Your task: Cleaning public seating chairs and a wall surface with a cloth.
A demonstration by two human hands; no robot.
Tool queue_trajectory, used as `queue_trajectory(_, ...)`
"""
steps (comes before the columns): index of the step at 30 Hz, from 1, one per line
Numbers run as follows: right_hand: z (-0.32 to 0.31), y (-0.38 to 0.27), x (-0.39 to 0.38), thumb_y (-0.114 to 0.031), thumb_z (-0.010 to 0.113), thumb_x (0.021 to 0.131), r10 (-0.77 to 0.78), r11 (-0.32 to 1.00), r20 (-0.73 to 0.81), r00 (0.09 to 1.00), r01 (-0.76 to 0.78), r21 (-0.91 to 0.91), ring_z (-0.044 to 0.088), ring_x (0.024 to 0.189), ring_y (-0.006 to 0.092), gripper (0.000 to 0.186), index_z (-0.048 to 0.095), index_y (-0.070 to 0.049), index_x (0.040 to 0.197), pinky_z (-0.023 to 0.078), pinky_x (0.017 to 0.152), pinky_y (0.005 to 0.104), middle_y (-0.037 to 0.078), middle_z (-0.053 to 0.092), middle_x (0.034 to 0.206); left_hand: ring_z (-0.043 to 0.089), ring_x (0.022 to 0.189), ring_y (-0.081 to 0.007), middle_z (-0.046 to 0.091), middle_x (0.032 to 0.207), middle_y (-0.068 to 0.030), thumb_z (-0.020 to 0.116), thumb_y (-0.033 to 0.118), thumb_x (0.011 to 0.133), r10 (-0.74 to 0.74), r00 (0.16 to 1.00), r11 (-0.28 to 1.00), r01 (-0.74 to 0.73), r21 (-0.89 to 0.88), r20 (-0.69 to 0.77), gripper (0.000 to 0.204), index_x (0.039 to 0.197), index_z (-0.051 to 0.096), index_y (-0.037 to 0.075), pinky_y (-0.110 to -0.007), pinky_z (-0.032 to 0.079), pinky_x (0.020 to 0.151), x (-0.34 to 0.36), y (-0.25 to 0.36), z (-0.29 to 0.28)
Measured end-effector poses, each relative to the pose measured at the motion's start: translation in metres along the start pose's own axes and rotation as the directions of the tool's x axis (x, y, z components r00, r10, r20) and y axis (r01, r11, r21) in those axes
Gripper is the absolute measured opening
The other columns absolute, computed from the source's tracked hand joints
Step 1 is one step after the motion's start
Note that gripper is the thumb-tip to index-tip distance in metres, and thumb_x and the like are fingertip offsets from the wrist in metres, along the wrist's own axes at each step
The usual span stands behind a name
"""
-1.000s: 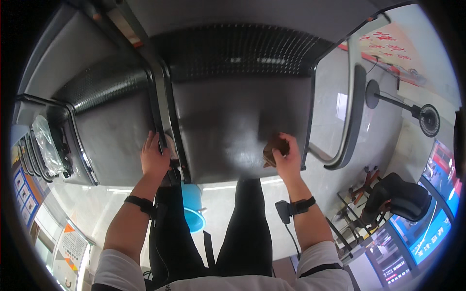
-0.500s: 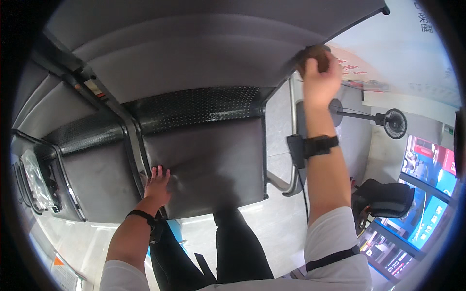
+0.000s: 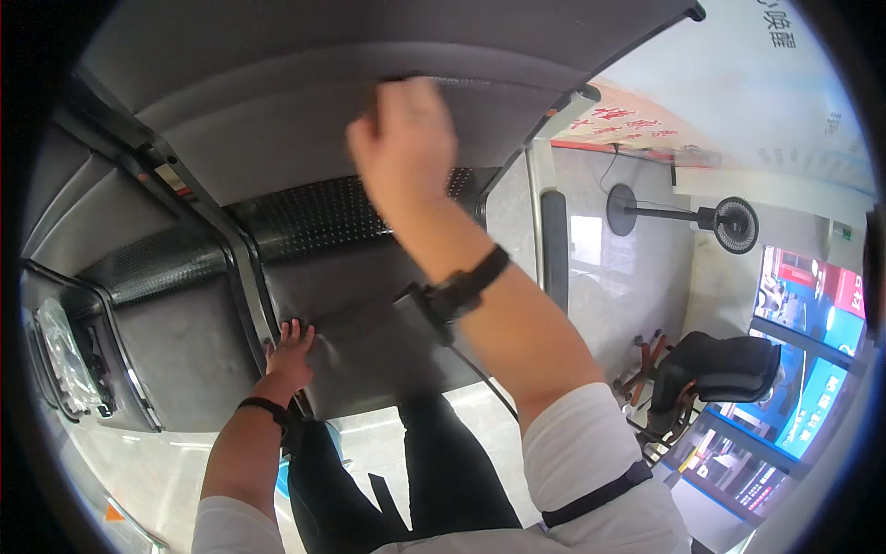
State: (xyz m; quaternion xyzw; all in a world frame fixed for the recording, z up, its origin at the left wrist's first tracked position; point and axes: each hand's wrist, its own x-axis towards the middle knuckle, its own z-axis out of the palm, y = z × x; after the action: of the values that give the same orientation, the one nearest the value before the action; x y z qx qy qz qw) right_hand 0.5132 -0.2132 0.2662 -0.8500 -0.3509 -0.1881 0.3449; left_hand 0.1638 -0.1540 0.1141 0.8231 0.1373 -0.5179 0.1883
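Note:
I face a row of dark grey bench seats with perforated lower backs. My right hand (image 3: 404,138) is raised against the smooth grey backrest (image 3: 268,138), near its upper part. Its fingers are curled shut and a dark sliver of the brown pad (image 3: 392,80) shows above them; the rest of the pad is hidden behind the hand. My left hand (image 3: 291,354) lies flat with fingers spread on the front left corner of the seat pan (image 3: 369,342). Both wrists carry black bands, and a cable hangs from the right one.
A neighbouring seat (image 3: 175,360) sits to the left beyond a metal divider, with a clear plastic bag (image 3: 60,351) at the far left. On the right are a metal armrest (image 3: 554,249), a standing fan (image 3: 729,223), a black office chair (image 3: 724,369) and bright screens (image 3: 803,388).
My right hand rose from the seat pan to the top of the backrest, then slid left along it. The view tilted upward. My left hand stayed at the seat's left edge.

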Motion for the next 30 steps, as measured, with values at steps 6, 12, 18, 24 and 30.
queue_trajectory(6,-0.013,-0.004,-0.007,-0.013,0.073,0.076,0.007,0.983,0.147,0.989,-0.034,0.179,0.063,0.092,0.0356,0.033,0.064,-0.006,0.107,0.054,0.077,0.0438,0.014,0.059,0.1,0.006,0.156,-0.0289,0.002,0.17,-0.0088,0.06,0.024,0.087,-0.083,0.993,0.996,0.084,-0.013,0.088,0.086,0.162,0.016,0.026,-0.06,0.023,0.119,0.001,0.011,-0.014)
queue_trajectory(12,-0.107,0.119,-0.06,-0.009,0.067,0.082,0.52,0.813,0.163,0.839,-0.544,0.206,0.064,0.095,0.0264,0.038,0.059,-0.005,0.118,0.055,0.083,0.0414,0.014,0.059,0.112,0.005,0.156,-0.0287,0.001,0.17,-0.0086,0.056,0.024,0.09,-0.058,0.99,0.998,0.061,-0.018,0.129,0.083,0.162,0.014,0.026,-0.059,0.022,0.12,0.004,0.013,-0.019)
queue_trajectory(18,-0.158,0.154,-0.109,-0.01,0.055,0.088,0.723,0.002,0.551,0.417,-0.799,0.602,0.066,0.101,0.0299,0.038,0.054,-0.003,0.125,0.059,0.081,0.0446,0.012,0.063,0.114,0.018,0.154,-0.0298,0.011,0.169,-0.0115,0.055,0.022,0.09,-0.071,0.997,0.997,0.07,0.025,0.032,0.073,0.159,0.029,0.024,-0.058,0.026,0.118,0.0,0.014,-0.017)
queue_trajectory(24,-0.136,0.062,-0.204,-0.017,0.056,0.097,0.608,-0.437,0.787,0.107,-0.782,0.444,0.063,0.109,0.0245,0.034,0.056,-0.006,0.129,0.053,0.091,0.0411,0.009,0.064,0.121,0.063,0.118,-0.0312,0.06,0.138,-0.0123,0.061,0.026,0.092,0.111,0.93,0.689,-0.326,-0.647,-0.35,0.042,0.131,0.065,0.013,-0.043,0.048,0.1,-0.024,0.087,-0.07)
queue_trajectory(30,-0.151,0.045,-0.221,-0.02,0.051,0.104,0.652,-0.471,0.753,0.091,-0.73,0.496,0.064,0.105,0.019,0.025,0.059,-0.007,0.124,0.053,0.089,0.032,0.007,0.065,0.113,0.071,0.097,-0.0217,0.072,0.105,-0.0096,0.067,0.039,0.091,0.105,0.797,0.448,-0.572,-0.687,-0.595,0.041,0.113,0.07,0.005,-0.03,0.055,0.083,0.026,0.119,-0.068)
